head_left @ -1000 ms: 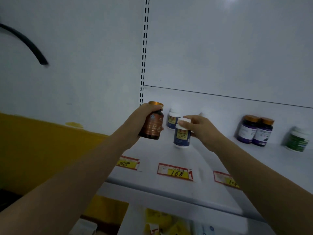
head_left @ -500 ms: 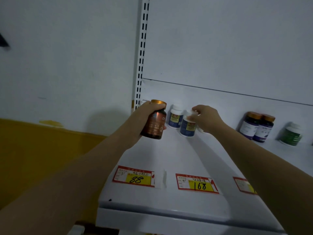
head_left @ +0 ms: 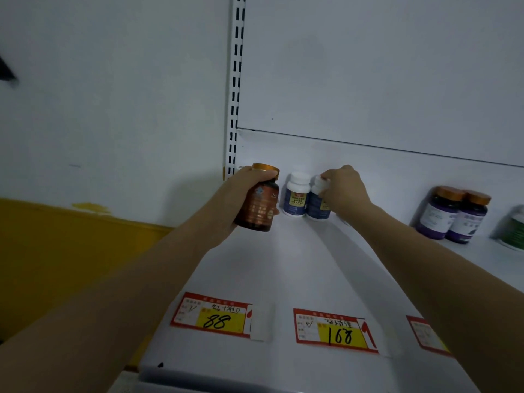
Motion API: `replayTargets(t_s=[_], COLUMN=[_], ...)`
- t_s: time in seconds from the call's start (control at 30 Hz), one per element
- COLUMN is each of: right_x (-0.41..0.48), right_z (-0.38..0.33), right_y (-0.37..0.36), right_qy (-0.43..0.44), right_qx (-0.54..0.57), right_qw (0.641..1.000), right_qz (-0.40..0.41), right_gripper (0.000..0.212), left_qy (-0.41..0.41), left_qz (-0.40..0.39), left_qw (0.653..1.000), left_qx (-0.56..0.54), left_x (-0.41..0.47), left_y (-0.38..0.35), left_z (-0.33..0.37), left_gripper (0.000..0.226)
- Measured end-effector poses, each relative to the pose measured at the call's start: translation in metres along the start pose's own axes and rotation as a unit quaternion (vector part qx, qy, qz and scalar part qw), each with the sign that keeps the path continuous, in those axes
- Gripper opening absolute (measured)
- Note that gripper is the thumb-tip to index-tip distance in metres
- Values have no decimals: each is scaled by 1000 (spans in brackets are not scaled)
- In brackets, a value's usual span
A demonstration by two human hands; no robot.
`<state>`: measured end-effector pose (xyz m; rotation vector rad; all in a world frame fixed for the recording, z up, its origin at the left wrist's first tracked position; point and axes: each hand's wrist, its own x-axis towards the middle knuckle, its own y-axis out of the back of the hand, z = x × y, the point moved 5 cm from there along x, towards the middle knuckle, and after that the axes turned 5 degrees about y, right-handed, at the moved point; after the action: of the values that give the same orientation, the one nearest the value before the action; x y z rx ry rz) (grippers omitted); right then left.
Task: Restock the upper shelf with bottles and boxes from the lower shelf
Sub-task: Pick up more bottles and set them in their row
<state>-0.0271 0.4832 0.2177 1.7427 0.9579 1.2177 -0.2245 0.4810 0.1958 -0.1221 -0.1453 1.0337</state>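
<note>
Our right hand has set the blue bottle back beside the twin bottle, fingers still pinching its cap. Our left hand grips the amber bottle, left of the twin and probably next.

The white metal shelf looks smooth and matt. The amber plastic bottle is glossy, with a shiny gold metallic cap. Red-and-yellow price tags look like paper.
</note>
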Motion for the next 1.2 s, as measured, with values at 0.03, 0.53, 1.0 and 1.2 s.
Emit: replayTargets(t_s=[0.03,0.53,1.0,1.2], right_x=[0,-53,-188,-256], right_z=[0,18,132,223], right_y=[0,31,97,156], right_qy=[3,4,-91,-122], right_qx=[-1,-79,-134,-145], right_qw=[1000,996,974,971], right_qz=[-1,-29,-157,-144], right_gripper=[44,33,47,45], left_qy=[1,-2,40,26], left_qz=[1,-48,-119,-158], left_qw=[1000,999,992,987], left_qx=[-1,1,15,-9], left_x=[1,-14,-59,-86], left_y=[-1,-32,-170,-287], left_z=[0,-4,-27,-35], left_gripper=[23,24,26,15])
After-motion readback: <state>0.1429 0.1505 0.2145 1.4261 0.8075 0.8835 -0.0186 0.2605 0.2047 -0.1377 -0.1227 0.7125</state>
